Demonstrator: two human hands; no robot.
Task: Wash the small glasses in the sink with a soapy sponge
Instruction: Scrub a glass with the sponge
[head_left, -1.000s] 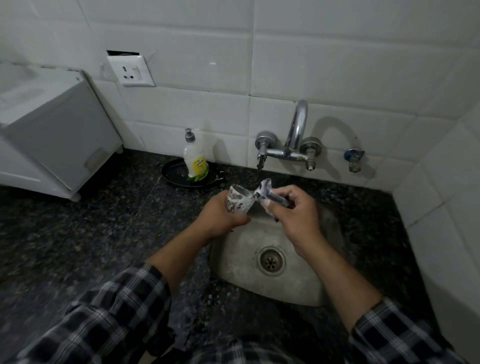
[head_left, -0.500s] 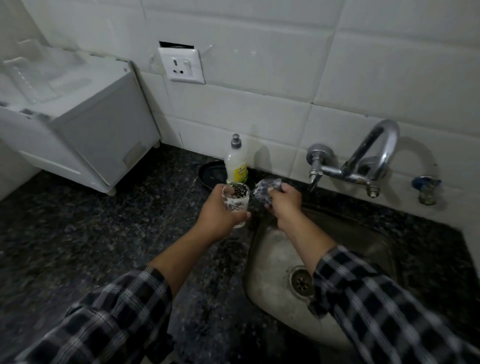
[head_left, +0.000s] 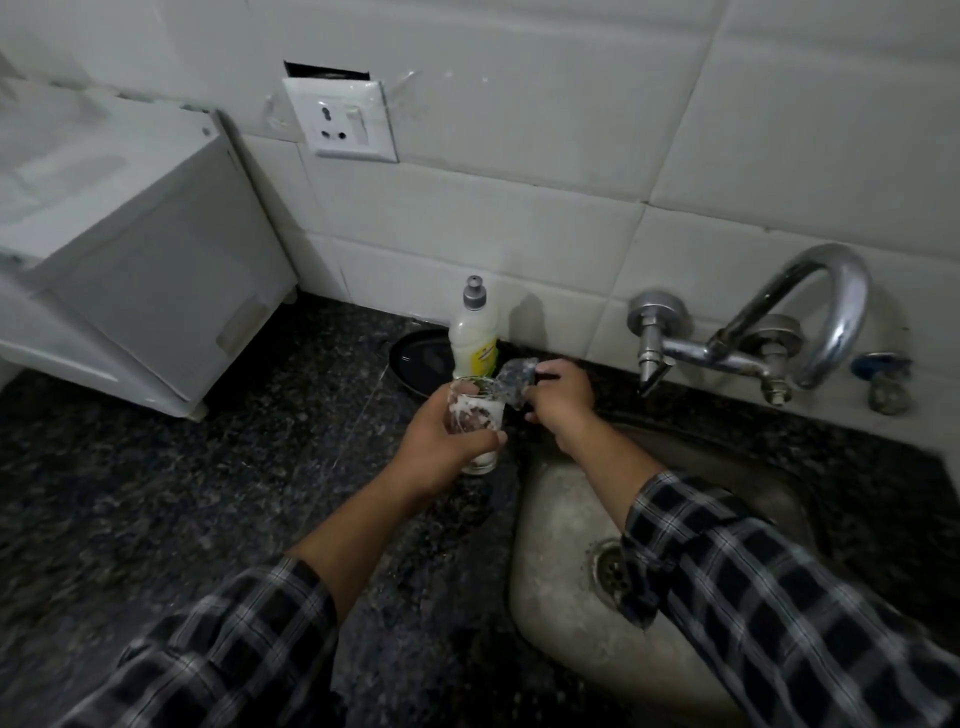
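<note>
My left hand grips a small clear glass smeared with white foam, upright, just above the dark counter left of the sink. My right hand pinches a grey soapy sponge right beside the glass rim. Both hands hover over the counter edge, left of the steel basin. No other glasses show.
A soap bottle stands on a black dish behind the hands. The chrome tap juts from the tiled wall at right, with a small blue valve beside it. A white appliance sits on the granite counter at left.
The view has swung left. Both hands have carried the glass and sponge from over the basin to the counter left of it; the glass now stands upright.
</note>
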